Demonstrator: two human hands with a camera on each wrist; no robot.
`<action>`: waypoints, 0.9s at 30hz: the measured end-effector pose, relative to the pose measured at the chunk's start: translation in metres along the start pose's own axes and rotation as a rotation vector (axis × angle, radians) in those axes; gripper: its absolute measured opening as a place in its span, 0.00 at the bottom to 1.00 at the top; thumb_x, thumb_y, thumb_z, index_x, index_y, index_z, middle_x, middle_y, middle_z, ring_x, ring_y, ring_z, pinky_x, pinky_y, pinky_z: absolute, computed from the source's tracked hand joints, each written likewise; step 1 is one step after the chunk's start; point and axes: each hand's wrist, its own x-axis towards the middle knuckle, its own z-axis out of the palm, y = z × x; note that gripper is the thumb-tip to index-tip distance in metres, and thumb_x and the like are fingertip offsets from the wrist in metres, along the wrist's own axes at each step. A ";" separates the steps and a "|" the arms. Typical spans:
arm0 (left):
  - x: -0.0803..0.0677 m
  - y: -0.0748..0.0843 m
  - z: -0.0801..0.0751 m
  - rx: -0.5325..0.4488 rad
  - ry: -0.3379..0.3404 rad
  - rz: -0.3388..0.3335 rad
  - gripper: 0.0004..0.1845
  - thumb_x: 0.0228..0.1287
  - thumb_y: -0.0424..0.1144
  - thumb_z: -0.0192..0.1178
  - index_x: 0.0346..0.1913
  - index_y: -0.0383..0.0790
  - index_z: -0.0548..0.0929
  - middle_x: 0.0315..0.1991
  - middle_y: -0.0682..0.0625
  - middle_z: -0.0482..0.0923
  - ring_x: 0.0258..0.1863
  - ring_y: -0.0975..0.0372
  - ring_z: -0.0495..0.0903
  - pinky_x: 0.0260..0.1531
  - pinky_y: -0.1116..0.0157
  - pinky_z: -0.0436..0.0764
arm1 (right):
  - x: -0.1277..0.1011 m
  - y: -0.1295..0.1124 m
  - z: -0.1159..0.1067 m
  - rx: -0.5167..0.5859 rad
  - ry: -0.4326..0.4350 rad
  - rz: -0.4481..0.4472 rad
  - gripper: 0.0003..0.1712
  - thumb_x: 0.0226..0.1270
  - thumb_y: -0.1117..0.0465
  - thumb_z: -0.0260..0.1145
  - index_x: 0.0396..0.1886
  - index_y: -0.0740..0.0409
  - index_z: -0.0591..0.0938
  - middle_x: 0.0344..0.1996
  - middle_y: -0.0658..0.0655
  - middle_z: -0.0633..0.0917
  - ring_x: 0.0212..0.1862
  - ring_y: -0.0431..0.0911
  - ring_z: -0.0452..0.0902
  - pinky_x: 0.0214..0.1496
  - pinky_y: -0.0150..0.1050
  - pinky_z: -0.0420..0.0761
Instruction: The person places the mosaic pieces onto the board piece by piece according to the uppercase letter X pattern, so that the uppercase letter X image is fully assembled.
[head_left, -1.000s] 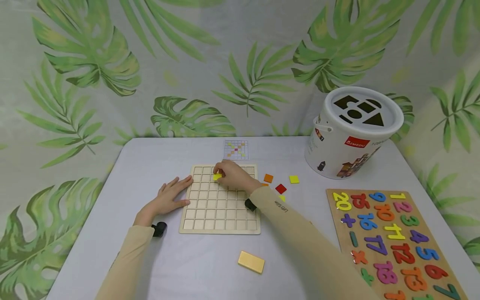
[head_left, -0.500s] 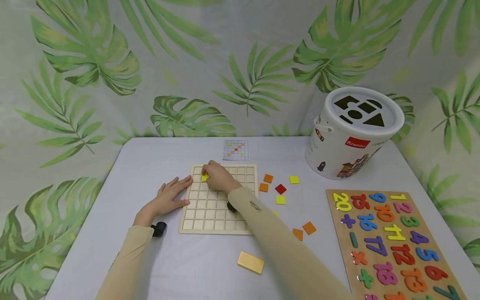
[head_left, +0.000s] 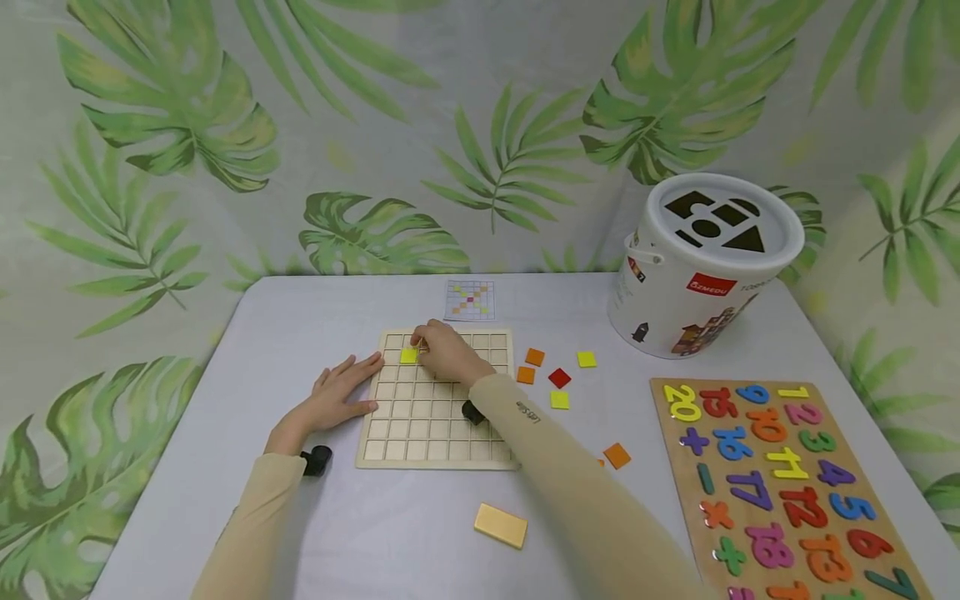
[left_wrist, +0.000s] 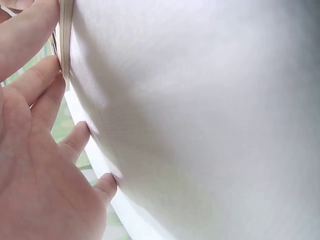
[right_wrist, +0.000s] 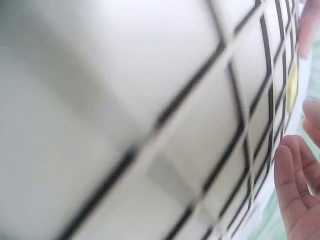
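A wooden grid board (head_left: 438,464) lies flat on the table, with a yellow square tile (head_left: 408,356) in a cell near its upper left corner. My right hand (head_left: 447,353) is over the board just right of that tile. In the right wrist view, the yellow tile (right_wrist: 292,89) is apart from the fingers, which are loosely bent and hold nothing. My left hand (head_left: 335,398) lies spread at the board's left side. Its fingertips touch the board edge (left_wrist: 65,45) in the left wrist view, and the other fingers rest on the cloth.
Right of the board lie orange tiles (head_left: 535,357), a red tile (head_left: 559,378) and yellow tiles (head_left: 587,359). A pattern card (head_left: 470,300) is behind it, a gold block (head_left: 501,526) in front. A white bucket (head_left: 705,267) and a number board (head_left: 795,492) stand farther right.
My right hand carried the yellow tile leftward over the board, let go of it in a cell and drew slightly right. The left hand stayed in place.
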 end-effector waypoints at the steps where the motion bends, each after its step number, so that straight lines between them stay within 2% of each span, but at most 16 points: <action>1: 0.000 0.000 0.000 0.000 -0.001 -0.003 0.37 0.59 0.48 0.58 0.68 0.39 0.56 0.69 0.45 0.49 0.66 0.42 0.41 0.55 0.37 0.36 | -0.003 0.004 -0.005 0.020 0.005 -0.013 0.14 0.59 0.69 0.58 0.46 0.60 0.78 0.34 0.53 0.74 0.36 0.43 0.68 0.39 0.33 0.70; 5: 0.001 0.000 -0.001 0.005 -0.011 -0.006 0.37 0.60 0.48 0.57 0.69 0.40 0.56 0.69 0.45 0.48 0.66 0.42 0.40 0.56 0.38 0.35 | -0.020 0.024 -0.025 0.096 0.037 -0.027 0.14 0.60 0.69 0.58 0.46 0.62 0.79 0.35 0.54 0.76 0.36 0.43 0.69 0.40 0.34 0.71; 10: 0.000 0.003 -0.002 -0.007 -0.009 0.006 0.38 0.59 0.48 0.58 0.68 0.38 0.56 0.69 0.43 0.48 0.66 0.41 0.40 0.55 0.37 0.35 | -0.054 0.058 -0.053 0.149 0.081 -0.008 0.12 0.60 0.69 0.58 0.44 0.64 0.79 0.36 0.56 0.78 0.38 0.44 0.72 0.41 0.35 0.73; 14: -0.001 0.003 -0.002 -0.006 -0.004 0.007 0.38 0.59 0.48 0.58 0.68 0.38 0.56 0.69 0.43 0.49 0.66 0.41 0.41 0.55 0.37 0.35 | -0.083 0.089 -0.068 0.164 0.096 0.059 0.12 0.59 0.69 0.60 0.44 0.64 0.80 0.37 0.57 0.79 0.39 0.46 0.72 0.42 0.38 0.74; 18: -0.001 0.003 -0.001 -0.009 -0.006 0.001 0.38 0.59 0.47 0.58 0.68 0.38 0.56 0.69 0.43 0.49 0.66 0.41 0.41 0.55 0.37 0.35 | -0.104 0.114 -0.074 0.145 0.083 0.144 0.14 0.57 0.69 0.62 0.44 0.62 0.80 0.39 0.56 0.78 0.41 0.48 0.71 0.45 0.41 0.73; 22: -0.001 0.002 -0.001 -0.011 -0.003 -0.003 0.37 0.59 0.47 0.59 0.68 0.38 0.56 0.69 0.43 0.49 0.66 0.41 0.40 0.55 0.38 0.35 | -0.112 0.125 -0.073 0.131 0.049 0.146 0.16 0.53 0.69 0.65 0.44 0.62 0.80 0.40 0.56 0.78 0.41 0.49 0.70 0.47 0.43 0.72; 27: 0.000 0.002 0.000 -0.015 -0.003 0.002 0.37 0.59 0.47 0.58 0.68 0.38 0.56 0.69 0.43 0.49 0.66 0.41 0.40 0.55 0.38 0.35 | -0.107 0.125 -0.071 0.058 0.033 0.118 0.15 0.51 0.68 0.68 0.42 0.62 0.79 0.37 0.55 0.76 0.39 0.48 0.70 0.46 0.41 0.72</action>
